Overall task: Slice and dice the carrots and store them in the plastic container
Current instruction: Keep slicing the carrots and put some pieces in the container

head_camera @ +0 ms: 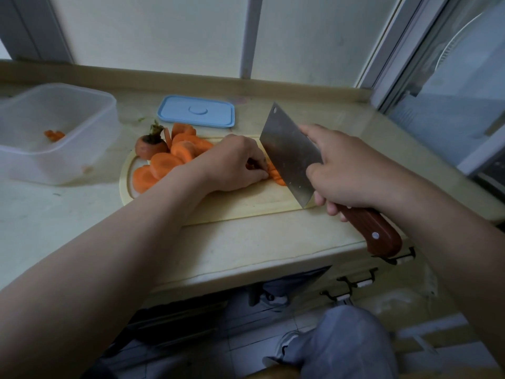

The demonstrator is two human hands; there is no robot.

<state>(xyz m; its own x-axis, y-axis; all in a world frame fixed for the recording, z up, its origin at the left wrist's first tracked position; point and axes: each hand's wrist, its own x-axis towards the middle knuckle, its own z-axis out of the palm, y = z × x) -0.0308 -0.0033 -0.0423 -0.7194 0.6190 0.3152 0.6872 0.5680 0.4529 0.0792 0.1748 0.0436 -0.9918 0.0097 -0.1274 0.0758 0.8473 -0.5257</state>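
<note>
A pale wooden cutting board (246, 206) lies on the counter. My left hand (232, 165) holds a stack of carrot slices (276, 175) down with curled fingers. My right hand (349, 173) grips a cleaver (289, 154) by its brown handle, index finger along the blade, with the edge down on the slices beside my left fingertips. More thick carrot slices (166, 164) and a carrot top with stem (150, 146) are piled at the board's left end. The clear plastic container (90, 149) stands at the far left and holds a few carrot bits (54, 135).
The container's blue lid (196, 112) lies flat behind the board near the wall. The counter's front edge runs just below the board, with hooks (352, 285) under it. A window frame (426, 64) rises at the right. My knee shows below the counter.
</note>
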